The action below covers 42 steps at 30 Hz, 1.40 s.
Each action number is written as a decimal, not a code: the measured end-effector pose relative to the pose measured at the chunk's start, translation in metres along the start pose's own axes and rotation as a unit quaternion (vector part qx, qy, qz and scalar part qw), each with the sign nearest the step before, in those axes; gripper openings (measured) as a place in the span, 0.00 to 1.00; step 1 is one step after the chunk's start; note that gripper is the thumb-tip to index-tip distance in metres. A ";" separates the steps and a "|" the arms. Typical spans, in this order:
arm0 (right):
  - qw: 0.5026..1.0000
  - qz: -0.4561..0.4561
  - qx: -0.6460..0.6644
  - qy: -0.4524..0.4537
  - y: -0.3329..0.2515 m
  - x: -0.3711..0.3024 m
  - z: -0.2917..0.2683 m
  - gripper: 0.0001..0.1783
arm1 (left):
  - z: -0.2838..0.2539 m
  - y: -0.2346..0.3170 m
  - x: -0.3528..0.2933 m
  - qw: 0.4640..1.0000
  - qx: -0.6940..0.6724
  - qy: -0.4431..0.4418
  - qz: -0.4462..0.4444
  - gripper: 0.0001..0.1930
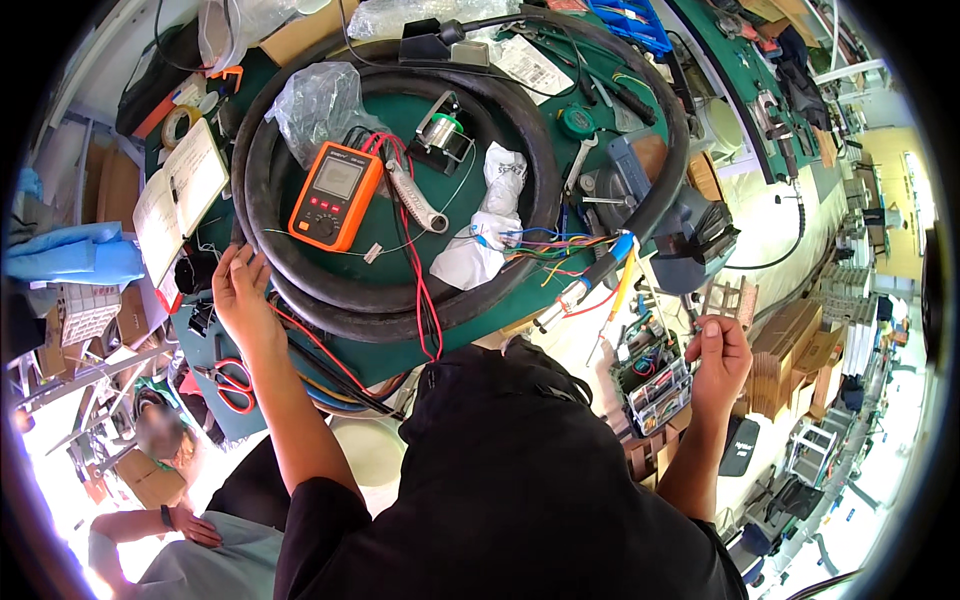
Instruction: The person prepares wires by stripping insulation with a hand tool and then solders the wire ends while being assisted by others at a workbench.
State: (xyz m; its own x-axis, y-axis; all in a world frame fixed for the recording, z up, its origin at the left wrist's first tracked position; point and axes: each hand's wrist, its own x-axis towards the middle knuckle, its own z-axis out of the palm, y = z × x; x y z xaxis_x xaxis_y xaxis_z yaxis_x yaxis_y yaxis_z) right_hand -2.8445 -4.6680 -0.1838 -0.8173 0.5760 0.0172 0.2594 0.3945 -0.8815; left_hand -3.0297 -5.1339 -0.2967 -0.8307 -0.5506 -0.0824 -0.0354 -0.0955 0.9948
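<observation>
On the green bench, a thick black cable [545,170] lies coiled. My left hand [245,292] is at the coil's left side, its fingers loosely apart and nothing visible in them. Off the bench's right side, my right hand [722,352] is closed, thumb against finger; a slim dark piece shows by its fingertips, too small to name. Between my hands, the cable's stripped end [565,302] fans out thin coloured wires [560,243]. Inside the coil are an orange handheld meter [336,196] with red and black leads [418,285], and a white plastic-wrapped bundle [490,225].
Red-handled scissors [233,385] lie at the bench's left edge, below an open notebook [182,198]. A wrench [580,160] and a tape measure [576,122] lie at the right. A parts organizer [660,392] stands lower right. Another person's hand [195,527] shows at lower left.
</observation>
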 end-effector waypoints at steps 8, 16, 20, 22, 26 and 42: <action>0.999 0.024 -0.003 0.030 0.004 -0.006 -0.002 0.11 | 0.053 0.041 -0.094 0.920 0.055 -0.294 -0.252 0.20; 1.000 -0.018 0.004 0.005 0.001 -0.003 -0.010 0.12 | 0.147 -0.067 -0.085 0.673 0.514 -0.451 0.281 0.07; 1.000 -0.002 0.015 0.014 0.015 -0.005 -0.024 0.11 | 0.154 -0.073 -0.077 0.650 0.554 -0.451 0.261 0.07; 1.000 0.005 0.026 0.014 0.020 -0.006 -0.028 0.11 | 0.151 -0.060 -0.075 0.684 0.523 -0.446 0.244 0.10; 0.999 0.003 0.045 0.018 0.024 -0.004 -0.030 0.11 | 0.143 0.024 -0.097 0.872 0.303 -0.343 0.175 0.10; 0.822 -0.524 -0.128 -0.180 -0.100 -0.011 0.056 0.38 | 0.074 0.136 -0.177 0.861 0.172 -0.468 0.095 0.05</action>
State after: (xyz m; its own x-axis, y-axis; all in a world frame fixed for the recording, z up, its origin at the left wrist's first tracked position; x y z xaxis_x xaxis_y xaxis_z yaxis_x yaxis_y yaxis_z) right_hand -2.8904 -4.7539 -0.1220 -0.7482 -0.4077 0.5234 -0.6226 0.7040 -0.3416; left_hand -2.9286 -4.9881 -0.1423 -0.9179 0.3966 0.0078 0.1218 0.2630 0.9571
